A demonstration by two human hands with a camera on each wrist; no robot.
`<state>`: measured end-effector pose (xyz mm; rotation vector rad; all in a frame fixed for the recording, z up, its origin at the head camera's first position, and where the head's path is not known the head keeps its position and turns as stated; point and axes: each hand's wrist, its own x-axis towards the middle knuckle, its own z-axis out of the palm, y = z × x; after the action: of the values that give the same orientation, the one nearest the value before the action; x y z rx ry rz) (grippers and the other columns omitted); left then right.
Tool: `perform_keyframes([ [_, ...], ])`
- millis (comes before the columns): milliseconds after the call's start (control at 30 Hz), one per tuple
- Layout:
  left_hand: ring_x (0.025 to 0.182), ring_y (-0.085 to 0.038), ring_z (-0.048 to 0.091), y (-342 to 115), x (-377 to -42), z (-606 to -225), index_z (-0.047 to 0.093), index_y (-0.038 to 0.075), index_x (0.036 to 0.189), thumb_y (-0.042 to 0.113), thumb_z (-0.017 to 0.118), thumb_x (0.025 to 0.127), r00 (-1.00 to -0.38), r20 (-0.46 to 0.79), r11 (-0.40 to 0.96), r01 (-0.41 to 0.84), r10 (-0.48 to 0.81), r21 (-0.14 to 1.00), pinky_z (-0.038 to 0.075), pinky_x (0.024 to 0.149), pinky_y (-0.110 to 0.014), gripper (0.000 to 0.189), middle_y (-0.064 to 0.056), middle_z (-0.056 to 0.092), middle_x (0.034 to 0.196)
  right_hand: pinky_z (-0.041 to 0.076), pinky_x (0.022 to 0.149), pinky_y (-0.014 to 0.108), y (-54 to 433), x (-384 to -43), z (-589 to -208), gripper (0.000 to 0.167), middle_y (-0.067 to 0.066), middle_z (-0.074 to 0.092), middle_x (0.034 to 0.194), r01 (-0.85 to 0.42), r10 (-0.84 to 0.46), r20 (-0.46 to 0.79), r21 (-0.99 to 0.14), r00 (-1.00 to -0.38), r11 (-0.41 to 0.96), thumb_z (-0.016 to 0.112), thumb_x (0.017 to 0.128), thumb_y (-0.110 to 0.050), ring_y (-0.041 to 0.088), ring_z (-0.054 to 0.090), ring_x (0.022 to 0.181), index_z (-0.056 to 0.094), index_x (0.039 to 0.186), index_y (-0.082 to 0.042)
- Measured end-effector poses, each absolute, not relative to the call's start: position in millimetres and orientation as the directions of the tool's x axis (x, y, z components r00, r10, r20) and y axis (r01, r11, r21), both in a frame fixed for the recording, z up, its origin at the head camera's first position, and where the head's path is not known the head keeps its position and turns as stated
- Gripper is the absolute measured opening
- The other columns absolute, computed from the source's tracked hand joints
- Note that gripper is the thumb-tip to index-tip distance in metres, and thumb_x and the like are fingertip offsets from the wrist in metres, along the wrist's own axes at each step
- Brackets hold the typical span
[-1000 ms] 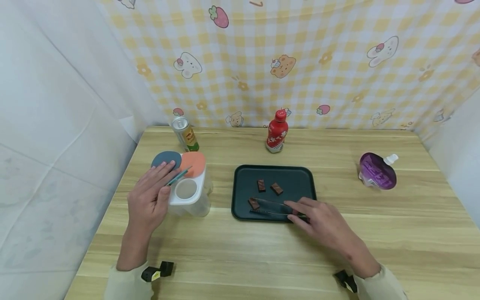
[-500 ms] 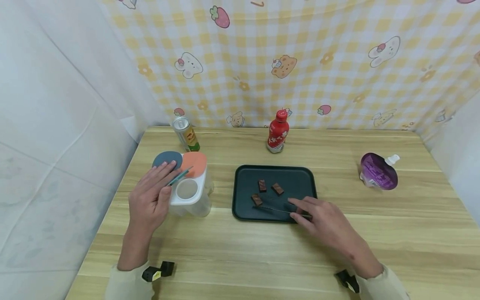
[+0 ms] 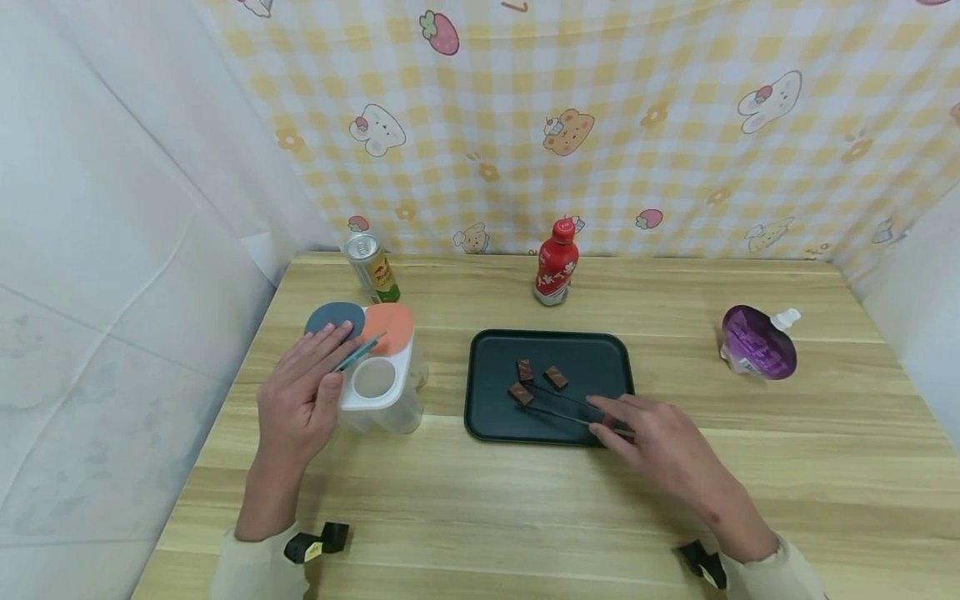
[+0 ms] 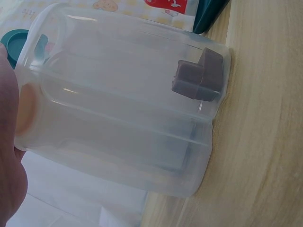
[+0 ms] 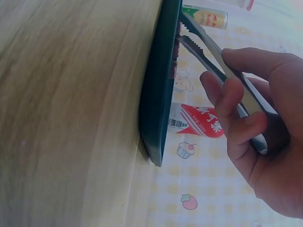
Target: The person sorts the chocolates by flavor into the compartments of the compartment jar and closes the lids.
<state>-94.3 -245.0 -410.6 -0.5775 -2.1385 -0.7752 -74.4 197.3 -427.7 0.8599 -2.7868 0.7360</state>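
Observation:
My left hand point(image 3: 300, 393) rests on top of a clear container with a white top point(image 3: 401, 367), its fingers stretched over the blue lid point(image 3: 327, 315). Beside them a teal lid point(image 3: 358, 352) stands raised by a round opening. Through the wall in the left wrist view show brown chocolate pieces point(image 4: 199, 78) at the bottom. My right hand point(image 3: 656, 442) holds metal tongs point(image 5: 214, 49) over the dark tray point(image 3: 491, 427). The spread tong tips lie either side of the nearest chocolate piece point(image 3: 521, 393). Two more pieces, one left point(image 3: 524, 371) and one right point(image 3: 556, 377), lie just behind it.
An orange lid point(image 3: 388, 323) covers another part of the container. Behind it stands a drink can point(image 3: 375, 271). A red bottle point(image 3: 555, 265) is behind the tray, and a purple spouted pouch point(image 3: 757, 343) lies at the right. A checked curtain point(image 3: 480, 125) hangs behind the table.
The nearest chocolate piece has shifted right and back on the tray, close to the other pieces. The right hand and tongs have moved slightly right. The left hand stays in place.

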Motion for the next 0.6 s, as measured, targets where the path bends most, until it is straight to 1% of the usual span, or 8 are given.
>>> perform_keyframes([
  [167,0.122,-0.033,0.064,-245.0,-94.5,-410.6,0.078,0.003,0.118,0.047,0.043,0.110,-0.591,0.793,0.713,0.619,0.146,0.330,0.041,0.114,-0.043,0.057,-0.010,0.071,0.127,0.048,0.056,0.023,196.4,-74.6,-428.6,0.031,0.002,0.075,0.094,-0.554,-0.504,0.233,-0.416,-0.832,0.721,0.078,0.093,-0.017,-0.001,0.050,0.064,0.076,0.123,-0.007],
  [233,0.122,-0.033,0.064,-244.7,-94.4,-410.4,0.078,0.003,0.118,0.047,0.043,0.110,-0.589,0.795,0.713,0.620,0.146,0.328,0.041,0.114,-0.043,0.057,-0.010,0.071,0.127,0.048,0.056,0.023,196.6,-75.0,-429.3,0.030,0.003,0.076,0.095,-0.564,-0.512,0.240,-0.405,-0.825,0.719,0.077,0.094,-0.016,-0.002,0.051,0.063,0.076,0.122,-0.006],
  [367,0.122,-0.034,0.064,-243.7,-94.1,-409.5,0.078,0.002,0.118,0.047,0.043,0.110,-0.588,0.796,0.715,0.618,0.145,0.326,0.041,0.113,-0.044,0.057,-0.011,0.071,0.126,0.053,0.057,0.025,197.7,-76.1,-431.2,0.027,0.003,0.077,0.096,-0.599,-0.530,0.279,-0.365,-0.801,0.713,0.077,0.094,-0.015,0.000,0.060,0.066,0.077,0.120,-0.005],
  [467,0.122,-0.034,0.064,-243.3,-94.1,-409.0,0.078,0.002,0.118,0.047,0.043,0.110,-0.587,0.797,0.716,0.618,0.145,0.325,0.041,0.113,-0.044,0.057,-0.011,0.071,0.126,0.056,0.059,0.027,198.4,-76.9,-431.9,0.027,0.004,0.077,0.097,-0.613,-0.536,0.299,-0.354,-0.790,0.706,0.077,0.093,-0.013,0.006,0.067,0.070,0.078,0.118,-0.004],
  [600,0.121,-0.035,0.065,-243.5,-94.3,-408.7,0.078,0.002,0.118,0.047,0.043,0.110,-0.584,0.798,0.714,0.620,0.145,0.324,0.042,0.113,-0.044,0.057,-0.011,0.071,0.126,0.056,0.058,0.026,198.9,-77.8,-432.1,0.027,0.006,0.078,0.098,-0.614,-0.535,0.301,-0.356,-0.789,0.705,0.077,0.093,-0.011,0.010,0.070,0.072,0.078,0.118,-0.003],
])
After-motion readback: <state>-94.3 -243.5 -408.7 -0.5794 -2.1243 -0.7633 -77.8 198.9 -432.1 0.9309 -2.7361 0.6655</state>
